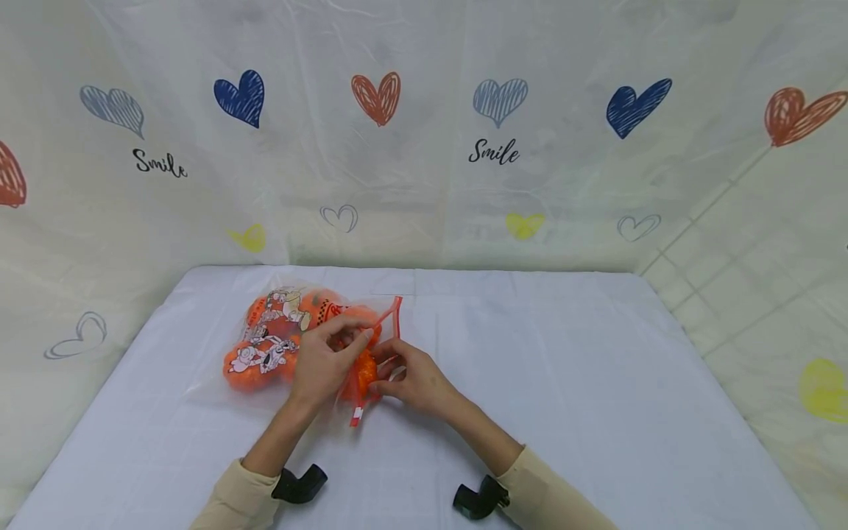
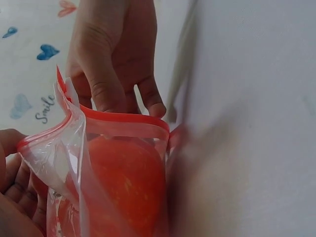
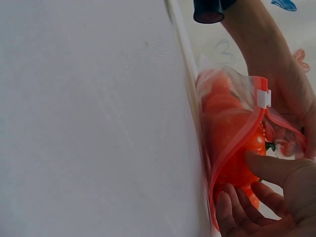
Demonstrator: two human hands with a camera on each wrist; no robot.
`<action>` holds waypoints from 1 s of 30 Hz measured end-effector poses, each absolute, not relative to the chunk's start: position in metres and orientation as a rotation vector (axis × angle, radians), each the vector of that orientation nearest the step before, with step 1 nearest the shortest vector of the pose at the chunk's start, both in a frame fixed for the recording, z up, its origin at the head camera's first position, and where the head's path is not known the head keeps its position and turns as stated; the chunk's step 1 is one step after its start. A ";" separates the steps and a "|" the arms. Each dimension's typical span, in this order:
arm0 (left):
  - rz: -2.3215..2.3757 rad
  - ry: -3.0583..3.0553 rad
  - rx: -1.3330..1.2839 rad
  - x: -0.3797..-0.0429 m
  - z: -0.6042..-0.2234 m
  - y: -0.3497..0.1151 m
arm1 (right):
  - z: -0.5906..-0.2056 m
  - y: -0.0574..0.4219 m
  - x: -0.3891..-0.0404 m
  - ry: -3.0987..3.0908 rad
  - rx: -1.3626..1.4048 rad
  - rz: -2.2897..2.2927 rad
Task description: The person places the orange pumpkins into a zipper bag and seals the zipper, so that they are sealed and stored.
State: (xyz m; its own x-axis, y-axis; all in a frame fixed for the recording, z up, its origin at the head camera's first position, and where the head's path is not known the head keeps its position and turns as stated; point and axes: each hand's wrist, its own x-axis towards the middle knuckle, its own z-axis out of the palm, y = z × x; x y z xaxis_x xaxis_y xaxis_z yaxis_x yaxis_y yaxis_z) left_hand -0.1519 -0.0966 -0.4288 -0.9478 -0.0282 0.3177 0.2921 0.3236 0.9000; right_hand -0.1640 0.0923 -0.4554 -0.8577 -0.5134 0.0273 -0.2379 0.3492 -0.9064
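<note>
A clear zip bag (image 1: 394,313) with a red closure strip and printed cartoon figures lies on the table, holding several orange toy pumpkins (image 1: 248,377). My left hand (image 1: 322,361) pinches the upper edge of its mouth; in the left wrist view that edge is spread from the other. At the mouth, my right hand (image 1: 417,379) has thumb and fingers curled round the end of an orange pumpkin (image 3: 232,133). A dark green stem (image 3: 270,146) shows there. A white slider (image 3: 263,98) sits at one end of the strip. The bag hides part of the right fingertips.
A white cloth covers the table (image 1: 563,368). Behind it hangs a pale curtain (image 1: 424,169) with hearts and "Smile" lettering. Black wrist mounts (image 1: 300,483) are fixed at both sleeves.
</note>
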 end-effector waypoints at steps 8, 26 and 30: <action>-1.720 -2.306 -0.208 -0.153 -0.428 -0.097 | -0.456 0.092 -0.165 2.349 -0.677 -1.520; -1.738 -2.302 -0.145 -0.153 -0.426 -0.098 | -0.455 0.086 -0.165 2.367 -0.685 -1.507; -1.742 -2.299 -0.148 -0.153 -0.426 -0.099 | -0.454 0.086 -0.165 2.369 -0.685 -1.511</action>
